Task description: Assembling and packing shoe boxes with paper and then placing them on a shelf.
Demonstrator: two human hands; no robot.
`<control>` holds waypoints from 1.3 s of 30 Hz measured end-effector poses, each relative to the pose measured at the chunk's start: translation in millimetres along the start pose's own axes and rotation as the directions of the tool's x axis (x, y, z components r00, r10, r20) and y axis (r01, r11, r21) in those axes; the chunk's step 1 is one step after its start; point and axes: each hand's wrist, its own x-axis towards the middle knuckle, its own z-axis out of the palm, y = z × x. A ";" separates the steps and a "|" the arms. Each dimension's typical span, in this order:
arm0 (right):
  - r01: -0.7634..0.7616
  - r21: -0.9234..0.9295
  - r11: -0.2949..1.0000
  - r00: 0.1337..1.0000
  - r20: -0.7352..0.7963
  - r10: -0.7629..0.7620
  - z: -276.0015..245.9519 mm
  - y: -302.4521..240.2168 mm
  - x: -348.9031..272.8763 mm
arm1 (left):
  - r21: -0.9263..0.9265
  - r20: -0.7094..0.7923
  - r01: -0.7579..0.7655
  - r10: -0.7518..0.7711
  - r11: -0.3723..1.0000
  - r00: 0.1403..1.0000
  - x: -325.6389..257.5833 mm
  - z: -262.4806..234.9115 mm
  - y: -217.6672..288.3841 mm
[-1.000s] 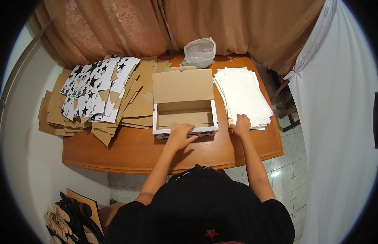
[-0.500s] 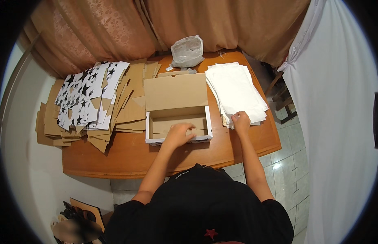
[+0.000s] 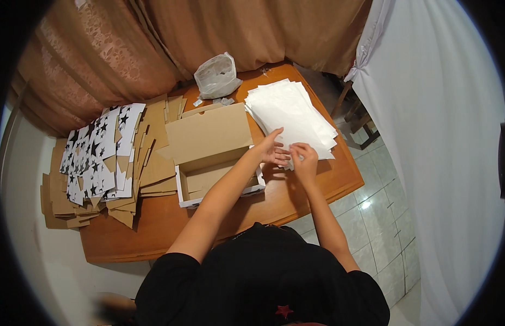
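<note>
left hand (image 3: 272, 150) moved from open box (image 3: 212, 163) to white sheets (image 3: 290, 114), joining right hand (image 3: 304, 158)

Home room used as a packing bench: wooden table (image 3: 296, 204), tan curtains (image 3: 209, 32), tiled floor (image 3: 372, 217), flat box blanks (image 3: 100, 163).

Left hand (image 3: 272, 150) and right hand (image 3: 304, 158) meet right of frame centre, fingers extended, forearms converging upward.

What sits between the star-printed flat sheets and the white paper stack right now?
In the head view, the open cardboard box lies between the star-printed sheets and the white paper stack. Both hands, left hand and right hand, rest on the stack's near edge.
</note>
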 end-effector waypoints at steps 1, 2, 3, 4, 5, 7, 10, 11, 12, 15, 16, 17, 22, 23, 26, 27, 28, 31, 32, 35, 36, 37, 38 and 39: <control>0.171 -0.161 0.972 0.985 0.040 -0.167 -0.9 -10.1 -5.0 | -0.001 0.000 -0.003 0.003 1.000 1.000 9.6 -11.0 4.1; 0.174 -0.161 0.971 0.985 0.041 -0.170 -1.4 -19.2 -10.6 | -0.035 0.052 -0.076 0.078 0.996 0.996 14.8 -20.0 8.6; 0.217 -0.149 0.965 0.974 0.096 -0.204 -1.1 -28.0 -16.7 | -0.076 0.098 -0.150 0.157 0.986 0.983 19.9 -28.6 11.8; 0.232 -0.160 0.959 0.968 0.134 -0.212 -6.0 -28.0 -22.6 | -0.205 0.013 -0.093 0.097 0.974 0.995 10.7 -4.9 17.8; 0.281 -0.171 0.944 0.955 0.150 -0.257 -5.3 -40.3 -27.6 | -0.210 0.007 -0.101 0.105 0.972 0.994 9.6 -9.6 20.4; 0.329 -0.140 0.934 0.933 0.202 -0.298 -2.0 -55.8 -39.0 | -0.017 -0.105 -0.225 0.222 0.974 0.969 2.5 -19.3 27.5; 0.361 -0.067 0.930 0.895 0.305 -0.326 -1.3 -75.8 -49.4 | 0.168 -0.071 -0.272 0.287 0.948 0.955 -26.5 -31.2 35.6; 0.369 -0.042 0.929 0.871 0.364 -0.329 -2.2 -81.6 -49.8 | 0.294 -0.034 -0.354 0.380 0.888 0.924 -42.6 -28.6 36.6; 0.373 -0.010 0.928 0.847 0.411 -0.336 -4.5 -88.5 -48.6 | 0.289 -0.042 -0.356 0.383 0.889 0.923 -60.0 -27.3 36.3; 0.353 0.139 0.925 0.815 0.440 -0.377 -4.5 -105.8 -43.3 | 0.309 -0.029 -0.523 0.558 0.794 0.829 -117.3 -38.3 28.8; 0.363 0.161 0.918 0.801 0.450 -0.395 -2.0 -111.1 -40.8 | 0.300 -0.078 -0.565 0.610 0.769 0.788 -135.0 -51.4 24.5; 0.347 0.176 0.921 0.803 0.452 -0.389 0.6 -113.5 -37.0 | 0.293 -0.118 -0.599 0.650 0.745 0.751 -146.0 -63.6 20.5; 0.258 0.284 0.923 0.813 0.453 -0.367 34.0 -116.7 -8.6 | 0.388 -0.305 -0.550 0.666 0.740 0.681 -175.8 -145.3 -7.7; 0.261 0.296 0.919 0.804 0.460 -0.376 44.3 -117.2 -1.9 | 0.467 -0.359 -0.474 0.650 0.746 0.670 -178.3 -156.6 -13.0; 0.319 0.303 0.898 0.790 0.438 -0.429 77.3 -116.0 14.7 | 0.455 -0.418 -0.498 0.671 0.738 0.612 -179.6 -171.3 -28.3; 0.346 0.265 0.900 0.772 0.464 -0.433 87.0 -115.8 19.4 | 0.455 -0.427 -0.501 0.674 0.736 0.603 -180.7 -172.2 -29.9; 0.371 0.225 0.901 0.754 0.493 -0.434 97.9 -114.5 23.9 | 0.559 -0.442 -0.444 0.705 0.700 0.554 -180.8 -172.3 -31.0; 0.456 0.162 0.875 0.707 0.532 -0.466 132.7 -101.8 34.2 | 0.692 -0.459 -0.381 0.781 0.614 0.423 -182.7 -170.3 -40.2; 0.440 0.130 0.889 0.684 0.593 -0.425 140.6 -95.3 38.0 | 0.873 -0.436 -0.161 0.885 0.459 0.161 -185.6 -157.8 -43.2; 0.512 -0.072 0.856 0.699 0.614 -0.366 154.6 -83.4 37.4 | 0.937 -0.301 0.200 0.953 0.288 0.042 -205.9 -101.7 -44.4; 0.502 -0.063 0.863 0.689 0.632 -0.355 159.7 -81.1 38.1 | 0.975 -0.190 0.130 0.979 0.179 0.071 -205.5 -97.2 -49.8; 0.506 -0.057 0.861 0.684 0.635 -0.360 162.3 -80.3 38.8 | 0.998 -0.059 0.005 0.982 0.059 0.181 -201.0 -94.5 -56.3; 0.534 -0.072 0.842 0.675 0.637 -0.373 164.3 -80.6 38.3 | 0.988 0.062 -0.155 0.949 -0.014 0.311 -190.4 -98.6 -65.2; 0.561 -0.089 0.823 0.666 0.639 -0.385 166.4 -80.7 37.4 | 0.981 0.193 -0.119 0.875 -0.156 0.444 -180.2 -102.5 -75.0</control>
